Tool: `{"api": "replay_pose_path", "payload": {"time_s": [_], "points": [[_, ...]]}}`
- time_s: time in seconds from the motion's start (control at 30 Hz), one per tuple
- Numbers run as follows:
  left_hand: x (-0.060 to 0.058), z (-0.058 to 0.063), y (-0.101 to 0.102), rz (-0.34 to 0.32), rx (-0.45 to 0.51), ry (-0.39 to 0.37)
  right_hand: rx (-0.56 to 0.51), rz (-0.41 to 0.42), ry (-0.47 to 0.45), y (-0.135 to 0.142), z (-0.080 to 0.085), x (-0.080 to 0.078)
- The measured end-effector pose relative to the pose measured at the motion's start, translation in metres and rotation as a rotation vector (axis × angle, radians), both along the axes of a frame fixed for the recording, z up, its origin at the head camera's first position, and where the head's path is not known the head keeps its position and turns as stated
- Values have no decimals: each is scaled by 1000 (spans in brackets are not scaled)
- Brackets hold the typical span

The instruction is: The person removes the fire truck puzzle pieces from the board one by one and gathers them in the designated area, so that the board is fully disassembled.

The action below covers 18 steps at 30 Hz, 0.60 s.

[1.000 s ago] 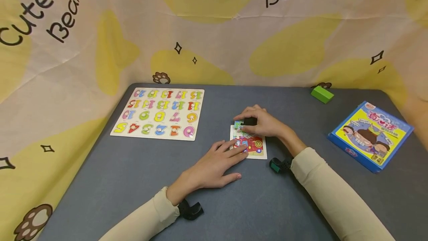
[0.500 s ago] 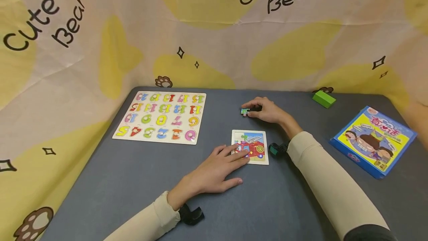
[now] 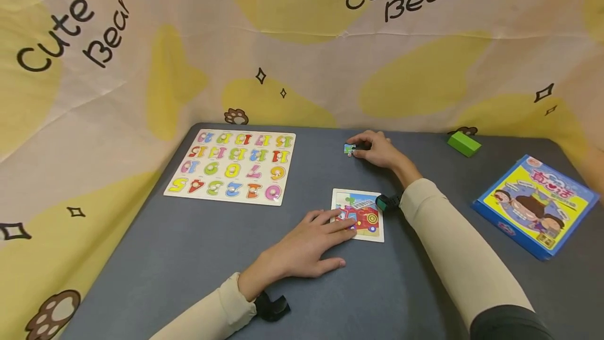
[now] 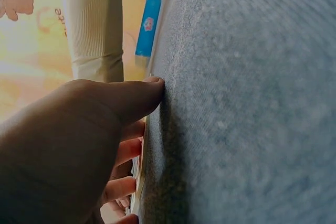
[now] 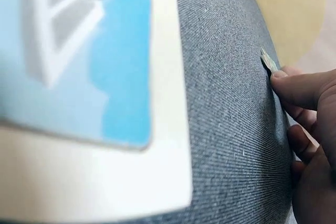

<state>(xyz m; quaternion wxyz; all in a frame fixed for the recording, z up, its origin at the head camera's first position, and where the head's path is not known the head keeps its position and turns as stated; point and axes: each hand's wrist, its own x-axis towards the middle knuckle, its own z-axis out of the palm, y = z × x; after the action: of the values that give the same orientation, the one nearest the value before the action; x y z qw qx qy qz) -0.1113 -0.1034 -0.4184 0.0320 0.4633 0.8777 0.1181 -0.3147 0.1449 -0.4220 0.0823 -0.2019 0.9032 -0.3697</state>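
Observation:
My left hand (image 3: 309, 248) lies flat, its fingers spread over the near left part of a small fire truck jigsaw puzzle (image 3: 373, 219) with a white border. In the left wrist view the thumb (image 4: 142, 98) reaches out straight along the tabletop. Farther back on the table, my right hand (image 3: 377, 151) pinches a small green and blue puzzle piece (image 3: 349, 149) between thumb and fingers. The right wrist view shows that piece (image 5: 269, 60) edge-on, close to the grey surface, with the puzzle's white border (image 5: 173, 129) large in front.
A board of colourful numbers (image 3: 245, 199) lies at the back left. At the right sit a green block (image 3: 464, 144) and a blue and yellow box (image 3: 535, 206). A printed cloth (image 3: 302, 25) hangs behind the table's far edge.
My right hand has carried the puzzle piece from the far left corner of the fire truck puzzle to the table behind it. My left hand stays on the puzzle.

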Motion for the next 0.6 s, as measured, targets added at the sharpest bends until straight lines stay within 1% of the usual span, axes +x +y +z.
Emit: {"api": "replay_pose_path", "payload": {"time_s": [0.23, 0.6], "points": [[-2, -1, -1, 4, 14, -29, 30, -51, 28, 1, -3, -3], [-2, -2, -2, -2, -1, -10, 39, -157, 62, -3, -5, -4]]}}
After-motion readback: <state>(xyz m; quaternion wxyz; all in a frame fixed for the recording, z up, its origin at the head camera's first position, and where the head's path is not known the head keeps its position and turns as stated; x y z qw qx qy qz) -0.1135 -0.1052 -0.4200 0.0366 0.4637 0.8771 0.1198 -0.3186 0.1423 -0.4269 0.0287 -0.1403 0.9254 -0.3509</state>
